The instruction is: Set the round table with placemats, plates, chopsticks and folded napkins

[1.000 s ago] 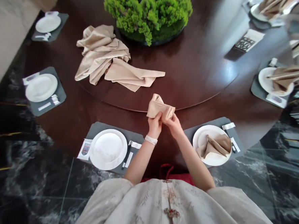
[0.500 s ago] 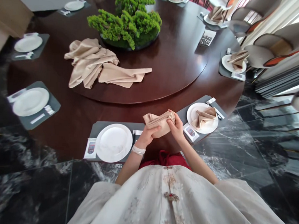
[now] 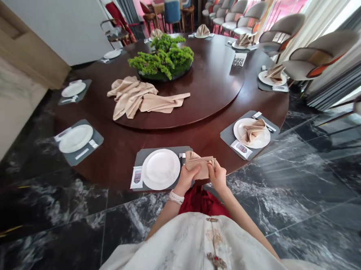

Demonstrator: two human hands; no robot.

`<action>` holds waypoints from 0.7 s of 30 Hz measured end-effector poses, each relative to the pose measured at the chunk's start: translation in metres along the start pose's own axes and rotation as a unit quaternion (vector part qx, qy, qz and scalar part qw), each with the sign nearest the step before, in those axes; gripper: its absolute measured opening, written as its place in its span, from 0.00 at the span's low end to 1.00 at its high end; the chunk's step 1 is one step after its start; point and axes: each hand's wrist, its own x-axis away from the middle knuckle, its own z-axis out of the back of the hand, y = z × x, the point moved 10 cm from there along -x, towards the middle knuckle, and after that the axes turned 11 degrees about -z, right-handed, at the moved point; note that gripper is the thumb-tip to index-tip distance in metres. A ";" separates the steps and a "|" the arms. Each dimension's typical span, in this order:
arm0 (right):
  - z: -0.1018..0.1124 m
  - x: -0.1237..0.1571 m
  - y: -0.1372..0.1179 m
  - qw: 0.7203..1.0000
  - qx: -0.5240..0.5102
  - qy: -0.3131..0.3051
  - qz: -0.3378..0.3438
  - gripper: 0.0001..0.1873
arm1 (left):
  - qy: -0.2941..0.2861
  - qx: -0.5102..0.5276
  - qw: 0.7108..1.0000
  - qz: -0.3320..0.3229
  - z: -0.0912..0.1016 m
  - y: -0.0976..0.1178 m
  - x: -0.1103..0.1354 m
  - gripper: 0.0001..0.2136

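Between my two hands is a beige cloth napkin [image 3: 202, 165], folded into a narrow bundle and held just above the table's front edge. My left hand [image 3: 189, 178] grips its left part, thumb on top. At the other end my right hand [image 3: 217, 174] pinches the gathered pleats. Left of my hands lies a white plate [image 3: 161, 169] on a grey placemat [image 3: 142, 157]. A folded napkin [image 3: 253, 132] stands on the white plate [image 3: 241, 126] to the right. More beige napkins [image 3: 130, 95] lie in a loose heap on the turntable [image 3: 169, 120].
A green bonsai centrepiece [image 3: 163, 58] stands on the turntable, with a small sign [image 3: 239, 60] farther right. Other plates [image 3: 76, 138] line the dark round table [image 3: 111, 163]. Grey chairs [image 3: 313, 57] stand at the right. Behind, at upper left, part of another person [image 3: 107, 0] shows.
My view has tilted up and shifted left, bringing the far chairs and a person into sight. The napkin stays in both hands; my right hand has turned, bunching its end more tightly.
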 end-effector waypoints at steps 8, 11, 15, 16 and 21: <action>-0.059 0.040 -0.026 1.000 0.025 0.007 0.001 0.19 | -0.157 0.080 0.979 0.103 0.055 -0.011 0.012 0.28; -0.124 0.045 -0.030 0.999 0.034 -0.015 -0.017 0.19 | -0.158 0.053 0.980 0.104 0.119 -0.023 -0.008 0.29; -0.228 0.056 -0.028 0.995 0.071 -0.055 -0.045 0.17 | -0.176 -0.075 0.974 0.124 0.230 -0.036 -0.034 0.23; -0.250 0.058 -0.026 0.993 0.089 -0.055 -0.057 0.16 | -0.192 -0.132 0.964 0.130 0.255 -0.037 -0.040 0.22; -0.327 0.056 -0.015 0.959 0.235 -0.071 -0.144 0.10 | -0.215 -0.388 0.891 0.096 0.338 -0.019 -0.075 0.09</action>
